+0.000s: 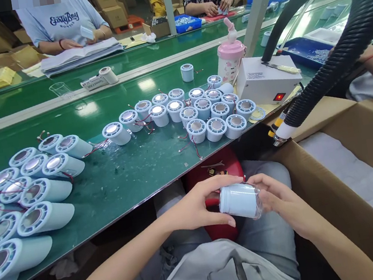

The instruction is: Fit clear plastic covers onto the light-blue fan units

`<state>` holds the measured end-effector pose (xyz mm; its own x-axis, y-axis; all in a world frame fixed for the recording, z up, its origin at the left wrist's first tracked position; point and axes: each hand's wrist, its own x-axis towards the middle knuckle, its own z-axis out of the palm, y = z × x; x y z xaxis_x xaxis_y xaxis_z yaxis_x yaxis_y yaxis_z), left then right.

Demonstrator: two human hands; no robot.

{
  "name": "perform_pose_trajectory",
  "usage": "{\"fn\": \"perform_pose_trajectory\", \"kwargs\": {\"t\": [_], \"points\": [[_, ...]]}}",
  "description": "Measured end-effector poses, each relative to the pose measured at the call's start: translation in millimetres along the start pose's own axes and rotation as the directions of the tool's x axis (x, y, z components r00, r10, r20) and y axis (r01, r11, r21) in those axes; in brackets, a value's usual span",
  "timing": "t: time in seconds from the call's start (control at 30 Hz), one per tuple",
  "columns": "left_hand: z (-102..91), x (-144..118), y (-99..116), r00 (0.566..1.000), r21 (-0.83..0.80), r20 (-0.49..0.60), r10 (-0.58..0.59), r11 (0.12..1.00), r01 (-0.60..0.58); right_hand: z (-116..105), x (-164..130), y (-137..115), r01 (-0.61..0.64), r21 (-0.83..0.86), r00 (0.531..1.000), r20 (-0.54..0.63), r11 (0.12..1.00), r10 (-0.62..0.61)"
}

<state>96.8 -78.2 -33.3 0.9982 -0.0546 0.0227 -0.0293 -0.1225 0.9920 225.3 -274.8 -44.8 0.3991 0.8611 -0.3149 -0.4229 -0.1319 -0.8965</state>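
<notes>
Over my lap, a light blue cylindrical housing (239,201) lies on its side between my hands, with a clear plastic cup (258,202) around its right end. My left hand (199,203) grips the housing's left end, thumb below and fingers above. On the other side, my right hand (281,196) has its fingers closed on the cup. Beneath them sits a red stool (234,163) with small parts on it. Similar light blue housings (216,127) with thin wires stand on the green bench (134,166) ahead, and more slanted ones (45,217) are grouped at left.
A white box with a lit red switch (264,82) and a black flexible hose (342,56) stand at right, above an open carton (345,167) with white lining. A pink-lidded cup (230,54) is beside the box. Co-workers (67,22) sit across the bench.
</notes>
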Motion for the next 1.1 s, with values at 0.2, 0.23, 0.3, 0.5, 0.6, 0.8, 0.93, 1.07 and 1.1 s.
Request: {"fn": "perform_pose_trajectory", "kwargs": {"t": [0.2,0.23,0.3,0.5,0.6,0.8,0.93,1.07,1.1], "points": [[-2.6,2.2,2.5,0.997,0.081,0.000,0.082,0.993,-0.082,4.4,2.4,1.5,-0.110,0.024,0.994,-0.012,0.994,0.110],[-2.8,2.5,2.7,0.996,0.087,0.002,0.092,0.992,-0.092,5.5,3.0,1.0,-0.122,0.032,0.993,-0.009,0.992,0.122],[-3.0,2.9,2.9,0.994,0.097,0.008,0.105,0.990,-0.105,7.3,4.7,0.2,-0.149,0.049,0.989,-0.008,0.988,0.149],[-1.5,3.1,2.7,0.988,0.100,0.013,0.153,0.983,-0.154,10.3,10.0,4.0,-0.209,0.110,0.975,-0.055,0.972,0.216],[-1.4,3.9,2.0,0.982,0.089,0.016,0.187,0.978,-0.188,12.4,10.1,3.9,-0.263,0.151,0.961,-0.044,0.953,0.272],[1.2,2.5,1.0,0.988,0.029,0.008,0.156,0.987,-0.156,14.2,8.9,-1.4,-0.470,0.231,0.882,0.076,0.852,0.466],[5.2,-0.6,6.7,1.000,-0.025,-0.014,0.019,0.999,-0.019,12.7,7.6,6.2,-0.484,0.156,0.875,0.099,0.861,0.474],[6.6,-2.1,12.7,0.991,-0.153,-0.020,-0.131,0.980,0.126,1.5,2.7,17.9,0.157,-0.258,0.983,-0.053,0.953,-0.176],[6.5,-2.2,13.2,0.988,-0.191,-0.009,-0.154,0.970,0.150,-2.5,1.3,19.2,0.345,-0.408,0.926,-0.002,0.845,-0.378]]}}
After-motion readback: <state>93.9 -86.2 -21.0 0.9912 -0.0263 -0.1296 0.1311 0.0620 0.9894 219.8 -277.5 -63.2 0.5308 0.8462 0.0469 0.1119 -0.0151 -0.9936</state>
